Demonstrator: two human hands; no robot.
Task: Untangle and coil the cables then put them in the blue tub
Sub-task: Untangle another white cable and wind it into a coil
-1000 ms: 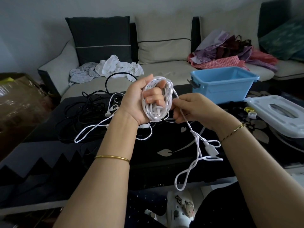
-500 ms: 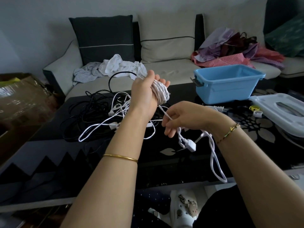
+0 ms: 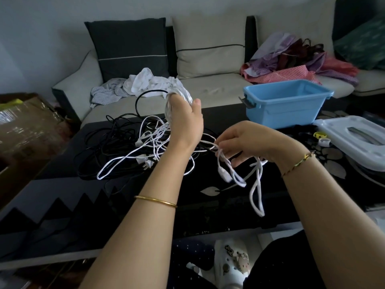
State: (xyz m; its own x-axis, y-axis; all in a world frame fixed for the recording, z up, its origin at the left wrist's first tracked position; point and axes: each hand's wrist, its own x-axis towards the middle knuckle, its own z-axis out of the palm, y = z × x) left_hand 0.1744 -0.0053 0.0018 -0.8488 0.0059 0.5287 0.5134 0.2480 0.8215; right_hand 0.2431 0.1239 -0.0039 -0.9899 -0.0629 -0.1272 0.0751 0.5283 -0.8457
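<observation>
Gripping a blurred white cable coil [image 3: 179,96], left hand [image 3: 186,124], fingers hidden, right hand [image 3: 251,140] pinching its loose tail [image 3: 224,173].

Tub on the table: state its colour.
The tub is light blue, seen best in the head view.

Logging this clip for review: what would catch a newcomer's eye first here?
Centre frame, the left hand holds a white cable coil wound round it, while the right hand pinches the loose tail above the black table. Behind, a tangle of black and white cables lies at left and the blue tub stands at right.
</observation>
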